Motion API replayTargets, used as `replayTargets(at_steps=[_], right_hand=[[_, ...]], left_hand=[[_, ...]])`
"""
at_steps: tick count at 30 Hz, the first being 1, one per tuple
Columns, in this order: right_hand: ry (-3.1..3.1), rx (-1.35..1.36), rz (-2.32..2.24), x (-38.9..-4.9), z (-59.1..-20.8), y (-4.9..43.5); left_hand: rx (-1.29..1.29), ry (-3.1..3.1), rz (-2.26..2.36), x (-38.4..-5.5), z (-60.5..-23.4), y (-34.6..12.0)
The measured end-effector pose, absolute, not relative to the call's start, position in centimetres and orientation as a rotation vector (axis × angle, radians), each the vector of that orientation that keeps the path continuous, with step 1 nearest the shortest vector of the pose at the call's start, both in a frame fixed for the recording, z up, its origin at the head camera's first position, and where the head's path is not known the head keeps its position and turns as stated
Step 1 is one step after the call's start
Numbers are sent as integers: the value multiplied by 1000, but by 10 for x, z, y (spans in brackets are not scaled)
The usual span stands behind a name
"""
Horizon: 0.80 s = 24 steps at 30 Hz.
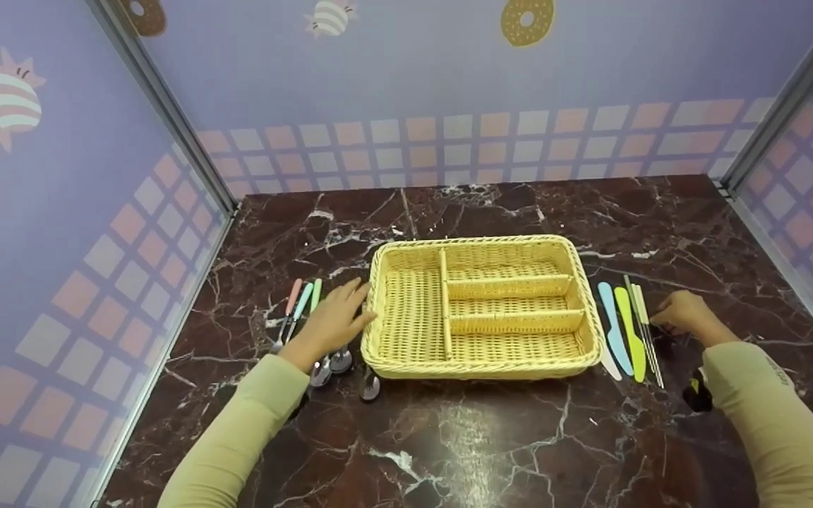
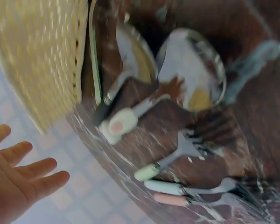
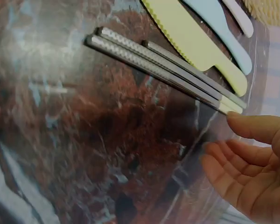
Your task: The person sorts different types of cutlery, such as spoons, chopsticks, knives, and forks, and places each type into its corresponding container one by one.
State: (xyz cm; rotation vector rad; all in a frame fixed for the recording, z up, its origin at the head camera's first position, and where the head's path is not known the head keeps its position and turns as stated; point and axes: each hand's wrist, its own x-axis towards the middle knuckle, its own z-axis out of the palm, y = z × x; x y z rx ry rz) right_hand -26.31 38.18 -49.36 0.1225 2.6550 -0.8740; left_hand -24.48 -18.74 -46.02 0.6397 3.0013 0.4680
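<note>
Metal chopsticks (image 3: 130,59) are lying side by side on the dark marbled tabletop (image 1: 463,437), beyond the knives (image 3: 191,37) to the right of the wicker basket (image 1: 477,367), and picking them up is seemingly the step in hand. The right hand (image 3: 252,168) is hovering beside their pale far ends, thumb touching or nearly touching one, the other fingers bending loosely with a gap before the thumb; I am seeing nothing pinched. Lifting them would probably call for the fingertips closing toward the thumb from beneath, as such slim shafts could be rolling. The right forearm is slanting in from the lower right. The left hand (image 1: 332,321) is holding its fingers spread beside the basket's left rim, near spoons (image 2: 196,74) and forks (image 2: 163,187), apparently gripping nothing.
</note>
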Motion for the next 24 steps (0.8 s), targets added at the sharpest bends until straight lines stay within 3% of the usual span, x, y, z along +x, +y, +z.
replayTargets(at_steps=[12, 24], right_hand=[[2331, 358, -1222, -261, -499, 379], [2397, 490, -906, -277, -497, 360]], left_hand=[[826, 3047, 295, -226, -469, -164], [982, 3166, 274, -224, -483, -166]])
